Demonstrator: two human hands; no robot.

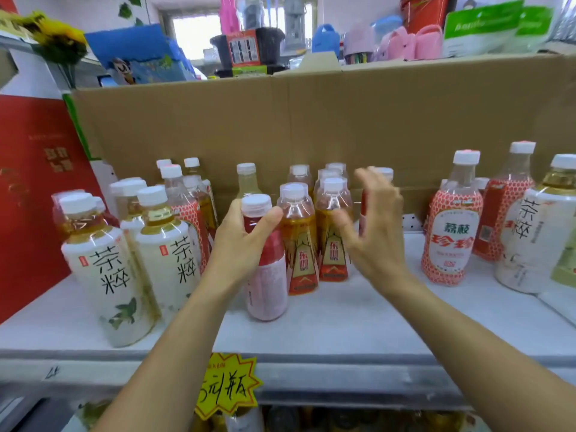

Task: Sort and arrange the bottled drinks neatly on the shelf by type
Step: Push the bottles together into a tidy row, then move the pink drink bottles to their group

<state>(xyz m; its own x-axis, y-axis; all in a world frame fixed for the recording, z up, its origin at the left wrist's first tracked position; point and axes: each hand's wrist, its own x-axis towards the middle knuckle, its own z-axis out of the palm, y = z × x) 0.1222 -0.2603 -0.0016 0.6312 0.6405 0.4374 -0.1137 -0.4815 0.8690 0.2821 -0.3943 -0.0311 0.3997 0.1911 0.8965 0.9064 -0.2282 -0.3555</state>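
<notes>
Pink bottle (267,275), white cap (256,203)

A white shelf board (343,322) with a grey front edge spans the view. Behind it stands a tall sheet of brown corrugated cardboard (280,120), with a large red box (28,182) beside its left end. A yellow star-shaped paper tag (229,385) hangs on the shelf edge. Beyond the cardboard, a bright daylit window (196,35) glows behind blurred, cluttered goods.

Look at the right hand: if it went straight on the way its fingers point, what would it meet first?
Probably the red-labelled bottle partly hidden behind the right hand, then the cardboard box; depth is unclear.
</notes>
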